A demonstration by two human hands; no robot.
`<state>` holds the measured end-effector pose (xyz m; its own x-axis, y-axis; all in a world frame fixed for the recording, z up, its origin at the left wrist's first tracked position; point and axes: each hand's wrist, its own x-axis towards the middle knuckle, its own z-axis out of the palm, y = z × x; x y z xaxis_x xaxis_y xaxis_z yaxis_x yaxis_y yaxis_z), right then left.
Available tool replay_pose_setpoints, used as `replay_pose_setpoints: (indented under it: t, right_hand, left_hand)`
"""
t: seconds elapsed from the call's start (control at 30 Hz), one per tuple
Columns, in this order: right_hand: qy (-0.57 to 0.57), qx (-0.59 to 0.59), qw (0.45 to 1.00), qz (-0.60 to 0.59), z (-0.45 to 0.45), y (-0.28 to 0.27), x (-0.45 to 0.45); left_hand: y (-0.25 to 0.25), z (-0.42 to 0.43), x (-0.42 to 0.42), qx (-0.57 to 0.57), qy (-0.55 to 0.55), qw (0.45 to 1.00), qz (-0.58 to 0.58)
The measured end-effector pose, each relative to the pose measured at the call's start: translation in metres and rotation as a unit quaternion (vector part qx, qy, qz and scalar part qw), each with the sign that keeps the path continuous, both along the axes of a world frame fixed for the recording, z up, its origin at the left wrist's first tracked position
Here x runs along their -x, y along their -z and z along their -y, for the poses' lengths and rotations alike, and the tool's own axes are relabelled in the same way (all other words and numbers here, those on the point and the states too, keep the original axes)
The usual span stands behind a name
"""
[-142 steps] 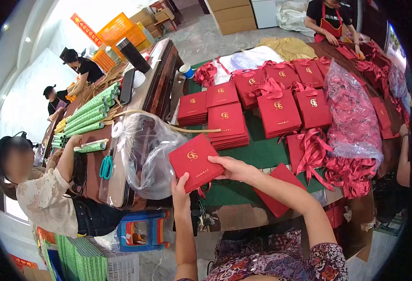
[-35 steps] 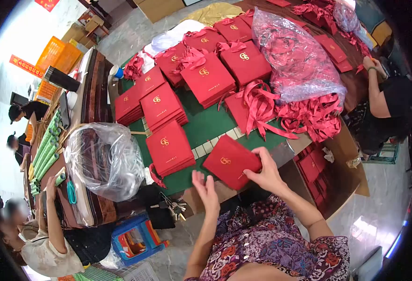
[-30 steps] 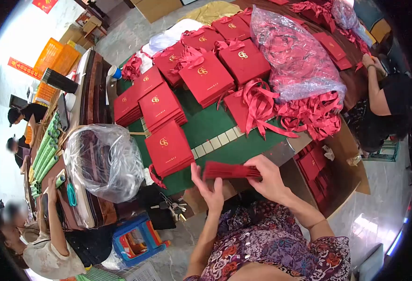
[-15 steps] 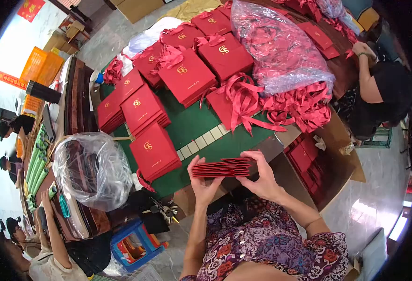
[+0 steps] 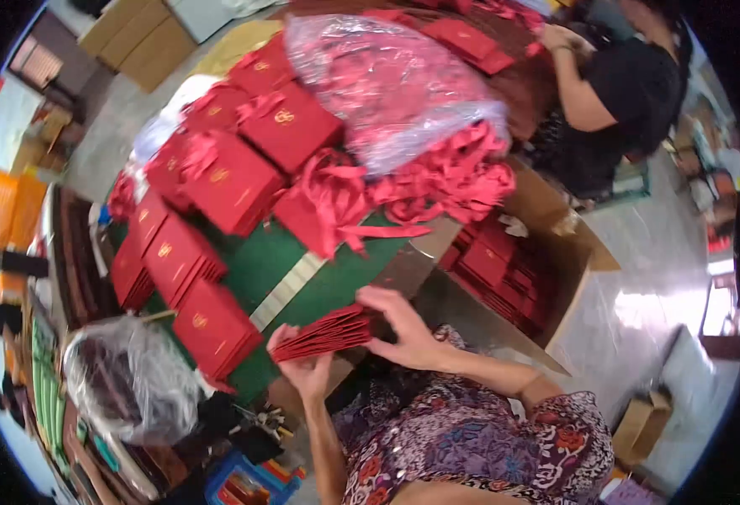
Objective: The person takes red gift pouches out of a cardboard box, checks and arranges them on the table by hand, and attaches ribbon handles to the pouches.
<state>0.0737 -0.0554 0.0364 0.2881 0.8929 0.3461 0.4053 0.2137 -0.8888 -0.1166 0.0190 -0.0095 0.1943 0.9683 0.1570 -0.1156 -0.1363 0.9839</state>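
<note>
A stack of thin red bags [image 5: 326, 333], seen edge-on, is held between my two hands above the table's near edge. My left hand [image 5: 302, 366] grips its left end, thumb below and fingers at the far side. Around the right end my right hand [image 5: 403, 330] is curved, with thumb and fingers at the stack's edge. Left of the hands lies a pile of red bags [image 5: 214, 330] with gold print on the green table top [image 5: 256, 252]. A loose red bag with ribbons [image 5: 329, 202] rests farther back.
Several red bag piles [image 5: 227, 181] stand at the back. A clear plastic sack of red ribbons [image 5: 395, 84] lies beside them. An open carton [image 5: 555, 286] holding red bags is at the right. Crumpled clear plastic [image 5: 130, 379] sits at the left. A person in black [image 5: 622, 93] works beyond the carton.
The view has turned to the right, bringing the carton nearer the middle. The stack in my hands went from facing up to edge-on and now tilts, with its right end higher.
</note>
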Motion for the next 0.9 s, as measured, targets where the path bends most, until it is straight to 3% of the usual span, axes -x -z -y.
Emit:
replay_pose_setpoints:
  t: [0.07,0.17,0.23,0.27,0.3,0.37,0.4,0.47,0.6,0.67,0.8,0.83,0.87,0.9]
  right_hand:
    - [-0.062,0.023,0.997,-0.043,-0.001,0.014,-0.001]
    - [-0.027,0.043,0.997,-0.059,-0.004,0.008,0.002]
    - [-0.01,0.056,0.996,-0.071,-0.007,0.007,0.004]
    - [-0.006,0.116,0.985,-0.126,-0.006,0.009,0.006]
    - [-0.003,0.175,0.968,-0.181,-0.006,0.012,0.007]
    - [0.017,0.169,0.968,-0.183,-0.012,0.032,0.013]
    - [0.031,0.168,0.969,-0.181,-0.014,0.045,0.016]
    - [0.0,0.216,0.955,-0.201,-0.017,0.065,0.019]
    - [-0.078,0.263,0.942,-0.193,-0.001,0.063,-0.006]
    - [-0.072,0.189,0.957,-0.209,0.019,0.055,-0.034]
    - [0.136,0.137,0.93,-0.313,0.063,0.069,-0.11]
    - [0.184,0.129,0.921,-0.319,0.075,0.088,-0.129]
    - [0.25,0.14,0.929,-0.236,0.086,0.094,-0.148]
    - [0.293,0.183,0.905,-0.249,0.097,0.108,-0.164]
  left_hand:
    - [0.013,-0.002,0.007,0.018,0.004,1.0,-0.003]
    - [0.014,-0.009,0.008,0.05,0.012,0.999,-0.012]
    - [-0.012,-0.017,-0.002,-0.019,-0.001,0.996,-0.09]
    - [-0.028,-0.022,-0.008,-0.022,0.004,0.995,-0.094]
    - [-0.046,-0.029,-0.016,-0.026,0.032,0.986,-0.159]
    - [-0.051,-0.049,-0.019,-0.064,0.102,0.953,-0.277]
    - [-0.047,-0.059,-0.016,-0.064,0.114,0.952,-0.276]
    - [-0.038,-0.081,-0.011,0.065,0.232,0.927,-0.286]
    - [-0.024,-0.107,-0.015,0.049,0.292,0.902,-0.315]
    - [-0.013,-0.119,-0.015,0.051,0.301,0.894,-0.328]
    - [-0.018,-0.126,-0.024,0.114,0.325,0.88,-0.328]
    - [-0.009,-0.134,-0.012,0.031,0.322,0.865,-0.384]
    - [-0.004,-0.138,-0.005,-0.054,0.316,0.841,-0.436]
    - [-0.007,-0.135,-0.004,-0.018,0.313,0.846,-0.43]
